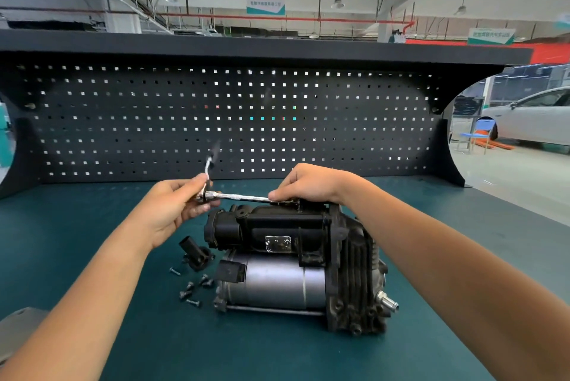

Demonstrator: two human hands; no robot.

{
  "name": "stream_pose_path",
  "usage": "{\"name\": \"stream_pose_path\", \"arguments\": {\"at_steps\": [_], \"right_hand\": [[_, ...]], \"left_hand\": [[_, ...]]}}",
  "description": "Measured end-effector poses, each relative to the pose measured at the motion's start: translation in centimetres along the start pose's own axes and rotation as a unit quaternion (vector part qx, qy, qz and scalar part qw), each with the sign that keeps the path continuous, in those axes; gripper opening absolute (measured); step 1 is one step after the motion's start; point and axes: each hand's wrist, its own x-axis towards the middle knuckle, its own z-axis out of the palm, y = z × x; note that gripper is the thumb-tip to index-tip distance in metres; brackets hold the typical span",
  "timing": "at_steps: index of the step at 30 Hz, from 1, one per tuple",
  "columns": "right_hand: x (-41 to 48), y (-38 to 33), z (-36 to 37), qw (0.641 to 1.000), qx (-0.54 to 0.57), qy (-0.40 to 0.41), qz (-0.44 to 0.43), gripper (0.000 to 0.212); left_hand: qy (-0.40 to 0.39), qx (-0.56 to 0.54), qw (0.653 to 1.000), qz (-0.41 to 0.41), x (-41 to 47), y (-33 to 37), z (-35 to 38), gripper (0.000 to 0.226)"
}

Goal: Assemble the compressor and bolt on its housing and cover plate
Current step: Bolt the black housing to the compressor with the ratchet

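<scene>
Both hands are on the ratchet (237, 196): left hand (172, 208) grips the handle end, right hand (308, 186) pinches the bar right at the top of the compressor (293, 263), sitting mid-worktop (123, 334). Loose bolts (191, 288) just left of it.

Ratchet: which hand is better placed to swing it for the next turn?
Left, probably. The left hand grips the ratchet at its head, while the right hand pinches the extension bar at the compressor.
</scene>
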Motion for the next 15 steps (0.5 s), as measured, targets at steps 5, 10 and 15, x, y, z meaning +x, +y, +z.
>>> {"name": "stream_pose_path", "arguments": {"at_steps": [5,10,15], "right_hand": [[-0.1,0.0,0.1,1.0,-0.016,0.006,-0.005,0.025],[0.0,0.0,-0.2,0.999,-0.001,0.004,0.035,0.033],[0.1,0.1,-0.3,0.999,0.023,-0.006,0.029,0.017]], "left_hand": [[0.042,0.027,0.996,-0.071,0.7,-0.9,0.5,0.038],[-0.032,-0.027,0.997,-0.06,0.3,-0.3,-0.4,0.022],[-0.083,-0.03,0.996,-0.016,-0.3,-0.2,-1.3,0.02]]}}
